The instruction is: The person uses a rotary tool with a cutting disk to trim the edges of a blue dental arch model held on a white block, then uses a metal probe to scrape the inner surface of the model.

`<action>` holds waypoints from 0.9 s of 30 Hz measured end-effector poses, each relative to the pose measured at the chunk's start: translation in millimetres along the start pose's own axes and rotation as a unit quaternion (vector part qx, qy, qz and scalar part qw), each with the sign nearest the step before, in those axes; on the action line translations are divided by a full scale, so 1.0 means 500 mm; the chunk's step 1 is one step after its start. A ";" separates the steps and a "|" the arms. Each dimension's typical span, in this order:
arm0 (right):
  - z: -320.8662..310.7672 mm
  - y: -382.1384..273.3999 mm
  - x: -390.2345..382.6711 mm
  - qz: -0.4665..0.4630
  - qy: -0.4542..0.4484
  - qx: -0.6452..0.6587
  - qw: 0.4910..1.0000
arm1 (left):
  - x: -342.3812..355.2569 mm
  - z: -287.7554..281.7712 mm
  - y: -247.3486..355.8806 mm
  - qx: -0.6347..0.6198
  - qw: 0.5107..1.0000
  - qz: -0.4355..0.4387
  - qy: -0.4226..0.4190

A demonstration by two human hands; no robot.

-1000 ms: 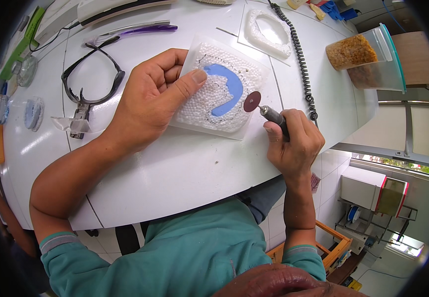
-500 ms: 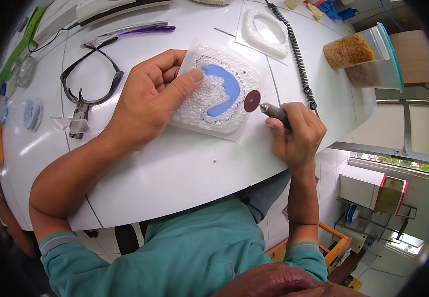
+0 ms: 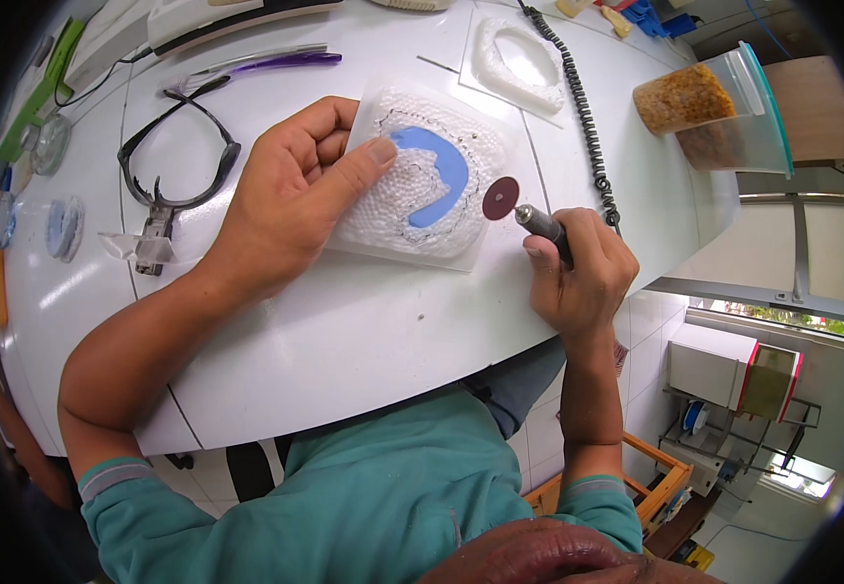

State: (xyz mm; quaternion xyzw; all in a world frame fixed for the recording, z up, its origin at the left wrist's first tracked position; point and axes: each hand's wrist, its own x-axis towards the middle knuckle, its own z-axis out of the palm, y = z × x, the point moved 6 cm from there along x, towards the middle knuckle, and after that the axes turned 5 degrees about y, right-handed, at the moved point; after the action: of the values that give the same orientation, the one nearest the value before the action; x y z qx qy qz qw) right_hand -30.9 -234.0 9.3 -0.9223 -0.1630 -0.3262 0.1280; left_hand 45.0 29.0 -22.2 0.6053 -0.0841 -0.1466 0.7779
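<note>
My left hand (image 3: 295, 204) holds a square translucent white sheet (image 3: 373, 214) with a dimpled middle, its thumb pressed on the top surface. A blue horseshoe-shaped piece (image 3: 446, 165) sits in that middle, with dark dotted marks around it. My right hand (image 3: 582, 273) grips a dark metal rotary handpiece (image 3: 543, 229) tipped with a thin brown disc (image 3: 501, 198). The disc is close to the sheet's right side; whether it touches is hard to tell.
Black glasses (image 3: 222, 170), purple-handled tools (image 3: 286, 60), a white moulded ring (image 3: 538, 92), a coiled cable (image 3: 587, 117) and tubs of orange granules (image 3: 684, 102) lie around. Clear jars (image 3: 47, 146) stand left. A co-worker's arm (image 3: 28, 438) shows at lower left.
The sheet has shifted slightly left in my left hand. The disc and handpiece in my right hand have moved a little right, with only small changes in angle.
</note>
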 end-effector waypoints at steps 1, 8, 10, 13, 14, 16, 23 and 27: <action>-0.001 -0.005 -0.003 0.000 0.001 -0.001 1.000 | 0.000 0.001 0.000 -0.004 1.000 -0.003 0.000; 0.004 -0.004 0.000 0.019 0.008 -0.012 1.000 | -0.002 0.001 0.002 -0.007 1.000 -0.005 0.000; 0.002 -0.005 0.000 0.008 0.016 -0.011 1.000 | -0.001 0.001 0.004 -0.005 1.000 -0.009 -0.007; 0.002 -0.005 0.001 0.008 0.001 -0.007 1.000 | -0.001 0.001 0.001 -0.003 1.000 -0.008 -0.002; 0.004 -0.005 0.000 0.005 -0.003 -0.009 1.000 | -0.001 0.000 0.001 -0.003 1.000 -0.002 0.008; 0.005 -0.005 0.000 0.002 -0.007 -0.010 1.000 | -0.002 0.001 0.003 -0.003 1.000 -0.004 0.009; 0.007 -0.005 0.000 0.000 -0.010 -0.014 1.000 | -0.003 0.002 0.004 0.010 1.000 -0.015 0.001; 0.008 -0.005 0.000 -0.001 -0.015 -0.020 1.000 | -0.003 0.001 0.002 0.009 1.000 -0.015 0.001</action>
State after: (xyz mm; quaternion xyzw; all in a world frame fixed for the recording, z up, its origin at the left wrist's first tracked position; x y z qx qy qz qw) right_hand -29.5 -230.1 6.5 -0.9293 -0.1598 -0.3154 0.1070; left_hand 43.7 29.2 -20.8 0.6135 -0.0752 -0.1566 0.7704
